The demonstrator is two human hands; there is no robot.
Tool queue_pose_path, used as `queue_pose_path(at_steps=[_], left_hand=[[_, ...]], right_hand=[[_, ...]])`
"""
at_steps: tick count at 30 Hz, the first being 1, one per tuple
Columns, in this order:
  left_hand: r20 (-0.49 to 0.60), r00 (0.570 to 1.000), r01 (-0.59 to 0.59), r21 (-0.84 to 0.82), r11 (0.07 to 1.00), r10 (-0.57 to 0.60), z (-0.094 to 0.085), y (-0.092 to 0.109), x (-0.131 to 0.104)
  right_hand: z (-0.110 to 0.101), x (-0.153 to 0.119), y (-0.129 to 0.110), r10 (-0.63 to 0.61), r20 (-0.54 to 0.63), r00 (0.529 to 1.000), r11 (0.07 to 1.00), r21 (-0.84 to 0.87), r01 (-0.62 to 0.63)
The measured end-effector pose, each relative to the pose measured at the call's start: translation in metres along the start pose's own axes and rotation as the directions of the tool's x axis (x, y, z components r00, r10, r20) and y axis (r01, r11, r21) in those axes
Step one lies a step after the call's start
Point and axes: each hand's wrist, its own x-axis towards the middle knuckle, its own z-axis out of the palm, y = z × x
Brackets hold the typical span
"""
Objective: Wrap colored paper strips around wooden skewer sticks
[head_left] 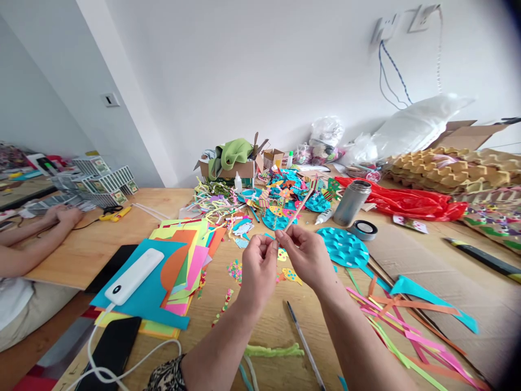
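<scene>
In midair, half-closed left hand [260, 266] and right hand [307, 255] pinch 1 pale strip [298, 210].

We record a smooth wooden bench [203, 326] with a soft sheen; a brushed metal flask [352, 202]; a glossy red plastic bag [407, 200]; matt coloured paper [138, 282]; rough moulded-pulp trays [448, 168]; and a smooth white plastic power bank [134, 276].
</scene>
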Motion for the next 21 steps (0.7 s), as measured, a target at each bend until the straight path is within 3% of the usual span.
queue_pose_path(at_steps=[4, 7, 10, 16, 21], left_hand=[[0.075, 0.993, 0.102, -0.087, 0.991, -0.096, -0.002, 0.005, 0.0], [0.187, 0.966, 0.22, -0.222, 0.95, -0.18, -0.005, 0.013, -0.001], [0.28, 0.94, 0.274, -0.285, 0.919, -0.193, -0.009, 0.019, -0.001], [0.391, 0.895, 0.309, -0.196, 0.93, -0.215, -0.016, 0.022, 0.005], [0.396, 0.892, 0.286, -0.12, 0.951, -0.218, -0.02, 0.024, 0.008]], right_hand=[[0.0, 0.002, 0.001, 0.022, 0.014, 1.0, 0.996, 0.089, -0.023], [-0.005, 0.004, -0.001, 0.059, 0.045, 0.997, 0.974, 0.218, -0.067], [-0.009, 0.006, -0.002, 0.099, 0.054, 0.994, 0.948, 0.298, -0.111], [-0.016, 0.004, -0.001, 0.119, 0.067, 0.991, 0.933, 0.334, -0.134], [-0.016, 0.003, 0.0, 0.075, 0.093, 0.993, 0.949, 0.299, -0.099]])
